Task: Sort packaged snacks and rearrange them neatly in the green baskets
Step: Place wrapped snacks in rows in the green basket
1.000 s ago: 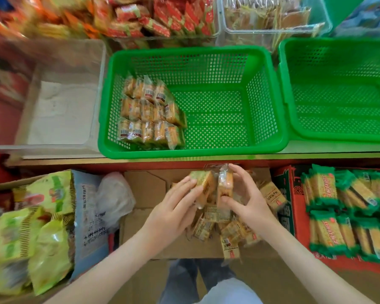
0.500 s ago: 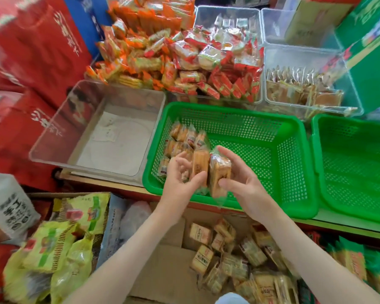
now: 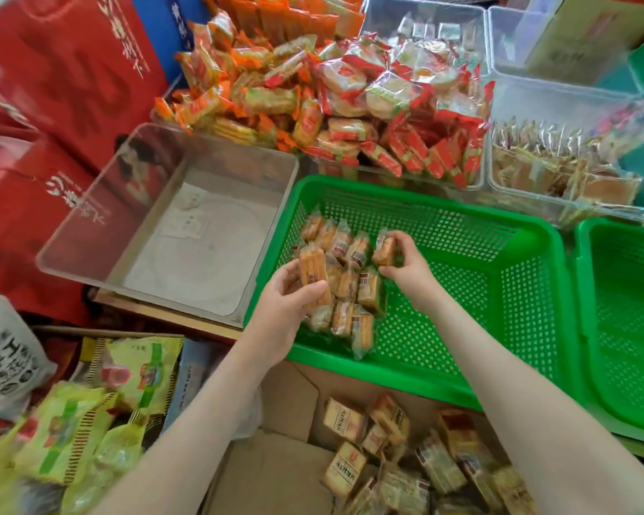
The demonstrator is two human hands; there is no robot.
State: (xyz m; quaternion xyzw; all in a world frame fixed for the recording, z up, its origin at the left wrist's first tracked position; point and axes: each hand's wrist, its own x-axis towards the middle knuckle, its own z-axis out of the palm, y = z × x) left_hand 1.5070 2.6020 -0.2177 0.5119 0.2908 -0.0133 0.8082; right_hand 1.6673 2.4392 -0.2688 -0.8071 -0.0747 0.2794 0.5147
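Nearest, at 6 o'clock: cardboard box (image 3: 287, 403) with loose packets (image 3: 344, 466) of tan snacks lying at all angles. At 8 o'clock, just beside the box: yellow-green bags (image 3: 71, 425). Farther on, near centre: left hand (image 3: 283, 306), fingers (image 3: 315, 289) curled round one upright packet (image 3: 311, 267), held over the near rows inside the green basket (image 3: 461, 310); contact with those rows not clear. Just at its 3 o'clock: right hand (image 3: 406, 271), fingertips pinching a second packet (image 3: 385, 249) at the far right end of the rows. Under and between both hands: rowed packets (image 3: 354, 291) standing on edge, packed against the basket's left wall and filling only its left part. At 3 o'clock, right alongside: second green basket (image 3: 629, 310). At 9 o'clock, on the surface (image 3: 157, 312): clear plastic bin (image 3: 164, 232), close against the first basket's left side. Farthest, at 12 o'clock: heaped orange-wrapped snacks (image 3: 261, 87) and red-wrapped snacks (image 3: 406, 117). At 2 o'clock: clear bin of pale packets (image 3: 558, 169). At 10 o'clock: red cartons (image 3: 53, 105).
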